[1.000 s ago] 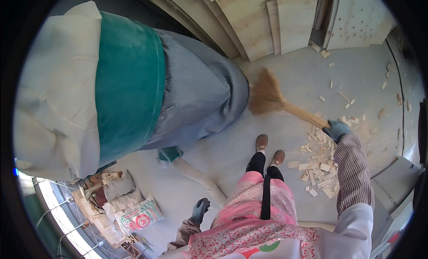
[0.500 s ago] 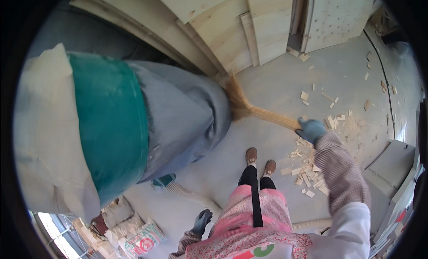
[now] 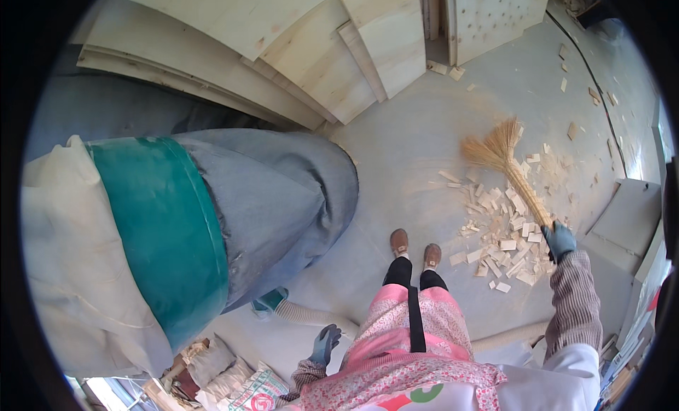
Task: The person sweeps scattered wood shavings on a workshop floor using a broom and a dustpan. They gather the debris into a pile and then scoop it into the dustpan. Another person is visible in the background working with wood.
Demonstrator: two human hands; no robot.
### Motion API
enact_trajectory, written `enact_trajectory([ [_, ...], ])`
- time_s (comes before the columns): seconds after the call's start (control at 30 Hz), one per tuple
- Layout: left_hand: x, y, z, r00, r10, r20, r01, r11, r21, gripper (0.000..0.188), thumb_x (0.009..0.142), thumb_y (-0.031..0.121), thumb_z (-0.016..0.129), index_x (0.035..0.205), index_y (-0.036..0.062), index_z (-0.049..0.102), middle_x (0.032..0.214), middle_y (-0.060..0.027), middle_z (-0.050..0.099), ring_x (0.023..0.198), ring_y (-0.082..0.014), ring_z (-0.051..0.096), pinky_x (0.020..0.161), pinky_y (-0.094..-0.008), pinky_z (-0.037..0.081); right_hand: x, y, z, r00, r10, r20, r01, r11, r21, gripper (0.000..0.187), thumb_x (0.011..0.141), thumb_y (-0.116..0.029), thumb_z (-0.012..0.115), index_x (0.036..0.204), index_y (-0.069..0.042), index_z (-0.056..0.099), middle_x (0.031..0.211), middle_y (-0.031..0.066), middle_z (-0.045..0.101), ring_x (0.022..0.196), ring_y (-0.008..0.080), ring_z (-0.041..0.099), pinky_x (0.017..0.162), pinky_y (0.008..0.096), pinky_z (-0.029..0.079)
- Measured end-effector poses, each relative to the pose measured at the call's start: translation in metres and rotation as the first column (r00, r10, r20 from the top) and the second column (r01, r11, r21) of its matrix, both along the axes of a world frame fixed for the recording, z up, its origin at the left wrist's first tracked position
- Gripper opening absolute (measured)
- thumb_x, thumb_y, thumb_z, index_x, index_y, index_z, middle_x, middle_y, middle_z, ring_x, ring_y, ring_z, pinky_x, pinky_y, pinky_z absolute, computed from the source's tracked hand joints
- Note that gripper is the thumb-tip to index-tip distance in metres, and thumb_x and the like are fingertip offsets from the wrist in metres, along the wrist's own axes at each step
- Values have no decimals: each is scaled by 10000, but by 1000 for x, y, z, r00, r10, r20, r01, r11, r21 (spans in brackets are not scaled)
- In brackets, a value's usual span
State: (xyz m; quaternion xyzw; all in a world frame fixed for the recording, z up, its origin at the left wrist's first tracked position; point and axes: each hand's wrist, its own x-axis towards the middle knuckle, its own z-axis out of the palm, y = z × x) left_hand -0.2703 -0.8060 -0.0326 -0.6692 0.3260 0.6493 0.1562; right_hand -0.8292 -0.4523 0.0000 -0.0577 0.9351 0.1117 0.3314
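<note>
— Broom [image 3: 503, 160] sits in our right hand [image 3: 560, 239], grip wrapped round the handle's near end, bristles down on the floor [image 3: 417, 142] by the far edge of the wood scraps [image 3: 506, 234].

— And our left hand [image 3: 327, 342]?

— Gloved, hanging beside our apron, fingers loosely curled, holding nothing, near the pale hose [image 3: 311, 315] and the grey dust bag [image 3: 276, 199].

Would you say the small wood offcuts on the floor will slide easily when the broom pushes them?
Probably: the wood offcuts look thin, flat and light on smooth floor, so they should slide and scatter. The broom has soft splayed bristles that may skip over some.
</note>
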Motion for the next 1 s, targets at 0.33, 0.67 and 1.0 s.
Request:
enact_trajectory([
  [0.33, -69, -1, 6, 986, -155, -67, 154, 988, -18, 498, 784, 340, 541, 1167, 56, 397, 1086, -105, 509, 989, -202, 487, 822, -312, 379, 128, -38, -2, 911, 227, 343, -151, 960, -235, 584, 781, -469, 405, 1182, -49, 347, 816, 200, 586, 790, 328, 568, 703, 426, 417],
  [0.67, -84, 21, 45, 949, -278, 149, 292, 952, -87, 475, 786, 351, 522, 1152, 71, 407, 1055, -98, 516, 970, -197, 489, 817, -301, 382, 75, 86, -65, 905, -20, 425, 0, 999, 47, 522, 784, -439, 396, 1137, -56, 375, 964, 164, 570, 897, 297, 555, 775, 393, 421],
  [1.0, -205, 20, 41, 846, -533, 10, 528, 834, -159, 527, 799, 380, 513, 1165, 23, 388, 1123, -137, 479, 1019, -229, 472, 852, -312, 363, 65, 244, -7, 976, -212, -48, 216, 969, 115, 557, 786, -444, 427, 1187, -60, 377, 766, 174, 592, 704, 306, 580, 640, 406, 446],
])
